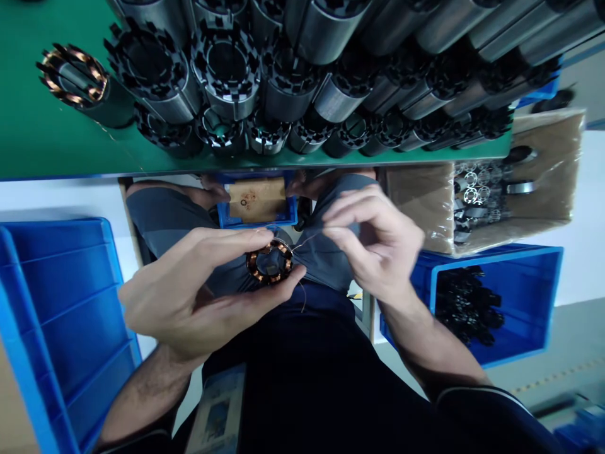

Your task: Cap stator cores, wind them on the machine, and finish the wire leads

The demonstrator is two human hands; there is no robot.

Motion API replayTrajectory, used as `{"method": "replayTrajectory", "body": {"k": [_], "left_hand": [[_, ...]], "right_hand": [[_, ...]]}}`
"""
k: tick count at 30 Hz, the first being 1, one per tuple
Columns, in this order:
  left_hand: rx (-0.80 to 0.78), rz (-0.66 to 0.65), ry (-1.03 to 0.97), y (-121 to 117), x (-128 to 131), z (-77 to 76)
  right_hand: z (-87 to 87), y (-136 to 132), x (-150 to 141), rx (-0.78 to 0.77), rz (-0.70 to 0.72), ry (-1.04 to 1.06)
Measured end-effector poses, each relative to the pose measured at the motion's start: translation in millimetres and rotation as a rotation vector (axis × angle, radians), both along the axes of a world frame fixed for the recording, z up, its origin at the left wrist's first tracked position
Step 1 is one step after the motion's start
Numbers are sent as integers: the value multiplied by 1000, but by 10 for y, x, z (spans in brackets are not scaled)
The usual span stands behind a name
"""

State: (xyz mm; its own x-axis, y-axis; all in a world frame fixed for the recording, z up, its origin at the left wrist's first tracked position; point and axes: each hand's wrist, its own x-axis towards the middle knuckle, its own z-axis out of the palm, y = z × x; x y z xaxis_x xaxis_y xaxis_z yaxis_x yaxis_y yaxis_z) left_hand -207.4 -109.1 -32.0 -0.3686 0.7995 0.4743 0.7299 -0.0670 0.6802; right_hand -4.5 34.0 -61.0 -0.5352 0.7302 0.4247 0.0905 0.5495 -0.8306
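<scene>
Above my lap, my left hand (203, 284) is closed around a motor stator (270, 261), thumb and fingers on opposite sides of its rim. Copper windings ring its open end, which faces up toward me. To its right, my right hand (375, 239) pinches a thin wire (307, 241) that runs from the stator's edge; the fingertips are slightly blurred. Another loose wire end (303, 296) curls below the stator. On the green bench to the far left stands a second stator with copper windings (73, 75).
Rows of bare metal stator cores (227, 69) crowd the green bench (28, 139). A blue bin (258, 224) with cardboard sits between my feet. At right are a plastic-lined carton (416, 208) of metal parts and a blue crate (529, 315) of black parts. Another blue crate (85, 315) stands left.
</scene>
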Motion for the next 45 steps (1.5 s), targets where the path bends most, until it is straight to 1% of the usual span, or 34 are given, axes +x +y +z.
{"method": "replayTrajectory", "body": {"k": [2, 3, 4, 5, 6, 8, 9, 10, 12, 15, 16, 17, 18, 20, 22, 23, 24, 26, 28, 30, 33, 35, 38, 40, 42, 45], "left_hand": [[24, -15, 24, -27, 5, -49], [-6, -21, 19, -52, 0, -73], [-58, -20, 1, -84, -9, -90], [-111, -11, -28, -120, -20, -100], [-156, -1, -60, -155, -31, -102], [-229, 0, -108, -202, -34, -86], [-250, -5, -123, -205, -21, -72], [-252, -10, -135, -189, 7, -56], [-231, -14, -153, -110, 98, -28], [-204, -6, -159, 68, 268, -6], [-204, -9, -157, 119, 314, -8], [-208, -11, -157, 157, 347, -16], [-215, -11, -158, 181, 365, -30], [-231, -4, -160, 182, 361, -77], [-234, 2, -151, 135, 316, -146], [-218, 3, -135, 101, 287, -185], [-196, 5, -114, 67, 257, -222], [-148, 6, -60, 5, 203, -278], [-140, -1, -12, -38, 157, -294], [-168, -16, 22, -61, 111, -269], [-179, 16, 21, -71, 52, -198], [-168, 52, 2, -64, 40, -164], [-188, 71, 19, -36, 81, -155], [-200, 68, 54, -18, 127, -174], [-178, 50, 82, -8, 163, -200], [-131, 7, 118, -5, 173, -218]], "right_hand": [[-165, -60, -45, -176, -33, 8], [-206, -97, -56, -222, -53, 28], [-215, -136, -60, -224, -66, 58], [-195, -174, -58, -181, -61, 91], [-150, -208, -55, -107, -37, 110], [-19, -256, -49, 50, 31, 97], [50, -265, -49, 98, 53, 75], [114, -264, -50, 121, 63, 55], [208, -232, -48, 115, 61, 16], [257, -173, -35, 94, 54, -59], [246, -171, -36, 63, 47, -75], [223, -187, -44, 1, 34, -76], [187, -221, -59, -95, 21, -55], [88, -339, -112, -366, 15, 33], [-16, -487, -181, -638, 80, 140], [-57, -553, -215, -733, 131, 185], [-83, -603, -244, -787, 171, 218], [-90, -628, -282, -792, 185, 234], [-49, -544, -273, -733, 118, 195], [4, -382, -214, -681, 22, 186], [55, -174, -88, -637, -90, 330], [78, -171, -51, -693, -48, 369], [121, -360, -142, -932, 90, 241], [151, -496, -268, -1053, 106, 201], [178, -558, -378, -1081, 67, 238], [212, -507, -421, -1055, 52, 278]]}}
